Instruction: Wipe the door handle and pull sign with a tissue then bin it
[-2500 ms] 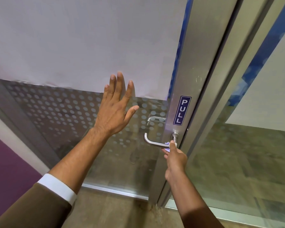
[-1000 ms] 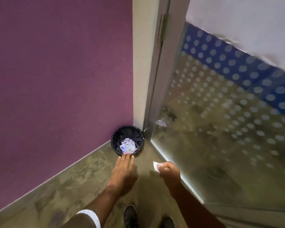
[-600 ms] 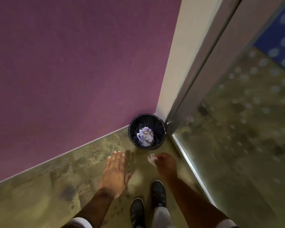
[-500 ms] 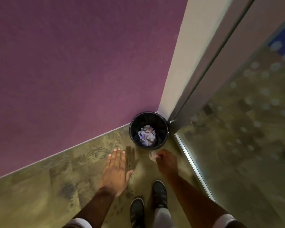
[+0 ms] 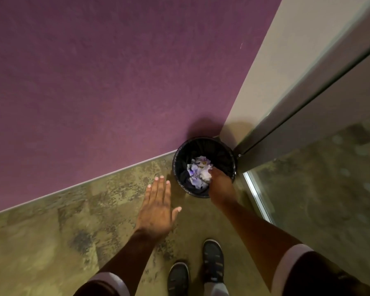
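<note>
A small black bin (image 5: 226, 154) with a black liner stands on the floor in the corner by the door frame. Crumpled white and purple tissues (image 5: 195, 170) lie inside it. My right hand (image 5: 220, 185) reaches over the bin's near rim with its fingers curled down, pinching a white tissue (image 5: 206, 175) right above the crumpled pile. My left hand (image 5: 158, 207) hovers open and flat over the floor, left of the bin, holding nothing. The door handle and pull sign are out of view.
A purple wall (image 5: 94, 82) runs along the left. The cream door frame (image 5: 271, 71) and glass door (image 5: 320, 189) close off the right. My two shoes (image 5: 213, 260) stand on the mottled olive floor (image 5: 51, 242) just behind the bin.
I turned from the door handle down to the corner bin. My right hand carried the tissue forward from the floor area into the bin's mouth. The left hand stayed open beside it.
</note>
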### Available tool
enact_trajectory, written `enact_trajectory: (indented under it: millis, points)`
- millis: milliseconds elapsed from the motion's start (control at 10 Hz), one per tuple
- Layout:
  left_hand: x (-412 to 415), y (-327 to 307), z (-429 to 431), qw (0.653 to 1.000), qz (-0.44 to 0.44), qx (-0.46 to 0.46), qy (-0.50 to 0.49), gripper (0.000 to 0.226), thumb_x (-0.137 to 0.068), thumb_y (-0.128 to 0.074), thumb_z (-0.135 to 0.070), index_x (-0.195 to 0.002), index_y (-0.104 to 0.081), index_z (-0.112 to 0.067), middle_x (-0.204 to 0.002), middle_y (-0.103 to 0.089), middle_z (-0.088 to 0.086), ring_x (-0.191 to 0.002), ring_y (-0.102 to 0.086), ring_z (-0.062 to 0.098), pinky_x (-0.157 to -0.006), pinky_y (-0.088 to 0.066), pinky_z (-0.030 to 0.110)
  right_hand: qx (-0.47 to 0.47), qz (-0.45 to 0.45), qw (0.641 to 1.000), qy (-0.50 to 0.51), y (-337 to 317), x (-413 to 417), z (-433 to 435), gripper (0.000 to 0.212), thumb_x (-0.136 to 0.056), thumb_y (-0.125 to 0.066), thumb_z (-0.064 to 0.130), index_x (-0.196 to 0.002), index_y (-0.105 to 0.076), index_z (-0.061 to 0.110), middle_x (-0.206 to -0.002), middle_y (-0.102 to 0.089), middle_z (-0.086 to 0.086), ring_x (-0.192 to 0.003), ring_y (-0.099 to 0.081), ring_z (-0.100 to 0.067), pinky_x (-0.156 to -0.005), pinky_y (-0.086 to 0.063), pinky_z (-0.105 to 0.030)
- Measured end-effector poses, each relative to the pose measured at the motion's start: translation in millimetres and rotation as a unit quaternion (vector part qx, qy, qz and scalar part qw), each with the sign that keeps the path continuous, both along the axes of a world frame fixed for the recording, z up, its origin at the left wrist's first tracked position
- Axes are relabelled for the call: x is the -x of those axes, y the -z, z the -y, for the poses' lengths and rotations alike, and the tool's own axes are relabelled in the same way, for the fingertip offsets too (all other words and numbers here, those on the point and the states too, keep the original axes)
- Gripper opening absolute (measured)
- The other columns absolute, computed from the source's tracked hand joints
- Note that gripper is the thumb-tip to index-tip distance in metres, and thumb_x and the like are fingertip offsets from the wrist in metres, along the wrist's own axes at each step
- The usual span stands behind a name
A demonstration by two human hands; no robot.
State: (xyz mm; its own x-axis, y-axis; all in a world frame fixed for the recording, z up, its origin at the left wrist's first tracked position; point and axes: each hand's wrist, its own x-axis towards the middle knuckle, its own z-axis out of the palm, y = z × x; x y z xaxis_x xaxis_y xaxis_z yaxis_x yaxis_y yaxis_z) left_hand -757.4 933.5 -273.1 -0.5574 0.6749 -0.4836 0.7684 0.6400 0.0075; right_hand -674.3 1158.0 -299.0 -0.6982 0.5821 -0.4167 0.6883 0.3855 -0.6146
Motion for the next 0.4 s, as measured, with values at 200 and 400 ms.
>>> enact_trajectory:
  millis: [200,400]
  points:
    - [7,2,-17,1.0,0.014,-0.025,-0.009,0.1,-0.097,0.004,-0.075,-0.167,0.02,-0.006,-0.175,0.029,0.02,-0.162,0.031,0.034,-0.131,0.022,0.047,-0.098,0.1,0.978,-0.158,10,-14,-8,0.062,-0.106,-0.047,0.026,-0.162,-0.026,0.008,-0.171,-0.025,-0.016,-0.156,-0.027,-0.031,-0.123,-0.032,-0.041]
    - [3,4,-30,0.997,0.001,-0.076,0.011,0.11,-0.101,-0.01,-0.087,-0.168,0.011,-0.002,-0.177,0.025,0.021,-0.165,0.024,0.036,-0.132,0.021,0.046,-0.219,0.097,0.944,-0.226,0,-29,-13,0.081,-0.104,-0.044,0.049,-0.165,-0.009,0.008,-0.175,-0.006,-0.015,-0.161,-0.009,-0.034,-0.128,-0.017,-0.056]
